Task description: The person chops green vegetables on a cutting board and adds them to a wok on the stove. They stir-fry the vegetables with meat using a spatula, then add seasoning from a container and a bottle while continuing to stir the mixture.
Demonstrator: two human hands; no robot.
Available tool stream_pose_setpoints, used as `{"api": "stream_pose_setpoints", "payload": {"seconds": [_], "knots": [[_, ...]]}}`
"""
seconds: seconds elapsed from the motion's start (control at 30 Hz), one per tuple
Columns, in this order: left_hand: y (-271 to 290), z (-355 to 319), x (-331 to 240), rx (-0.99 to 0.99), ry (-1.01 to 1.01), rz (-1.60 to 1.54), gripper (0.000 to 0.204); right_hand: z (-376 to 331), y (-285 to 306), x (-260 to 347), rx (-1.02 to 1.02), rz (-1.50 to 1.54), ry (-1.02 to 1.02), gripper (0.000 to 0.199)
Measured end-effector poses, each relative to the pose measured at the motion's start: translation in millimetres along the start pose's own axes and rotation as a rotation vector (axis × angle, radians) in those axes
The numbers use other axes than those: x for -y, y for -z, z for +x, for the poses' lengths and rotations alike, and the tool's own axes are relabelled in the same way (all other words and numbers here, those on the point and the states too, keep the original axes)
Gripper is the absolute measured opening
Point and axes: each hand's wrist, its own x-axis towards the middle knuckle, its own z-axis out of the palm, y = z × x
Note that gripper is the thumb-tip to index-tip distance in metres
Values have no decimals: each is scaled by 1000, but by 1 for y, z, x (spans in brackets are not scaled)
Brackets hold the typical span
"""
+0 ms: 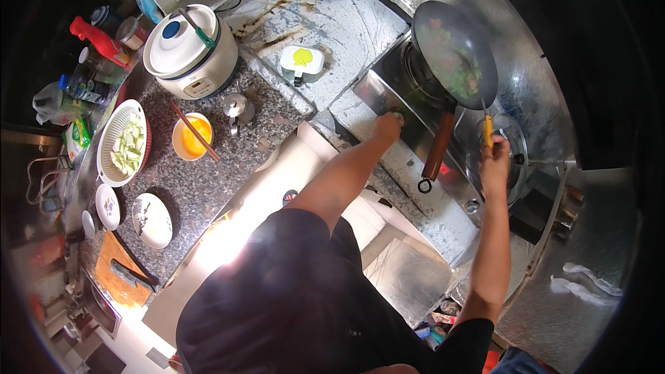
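At the front of the gas stove [388,88], my left hand [388,127] pinches a round control knob [397,117]. My right hand [494,154] is closed round the yellow handle of a spatula [488,127], whose thin metal shaft reaches into the wok. The dark wok [426,17] sits on the left burner, its brown wooden handle [438,145] pointing toward me between my hands. Chopped green and brownish food [457,73] lies in the wok under a haze of steam. The spatula's blade is hidden among the food.
A glass lid [516,131] lies right of my right hand. On the left counter stand a white rice cooker [190,62], a bowl of beaten egg [188,144] with chopsticks, a colander [111,159] of cut pale-green vegetable, plates [152,218], and a cutting board [114,263] with a knife [131,275].
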Motion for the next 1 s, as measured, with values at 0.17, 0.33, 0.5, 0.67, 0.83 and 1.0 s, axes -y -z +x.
{"api": "stream_pose_setpoints", "payload": {"seconds": [0.17,0.33,0.5,0.67,0.83,1.0], "knots": [[-6,-6,2,-46,-52,23,31,-17,50,18,60,-323,147,41],[13,-23,-18,-53,-35,62,29,-27,47,29,52,-348,70,39],[5,-17,-8,-110,-101,61,27,-18,53,10,62,-301,181,39],[4,-14,-6,-103,-122,122,26,-18,51,10,53,-272,120,39],[11,-20,-13,-91,-107,131,24,-23,52,10,38,-250,95,38],[21,-25,-21,-84,-90,169,24,-28,51,15,51,-270,78,38]]}}
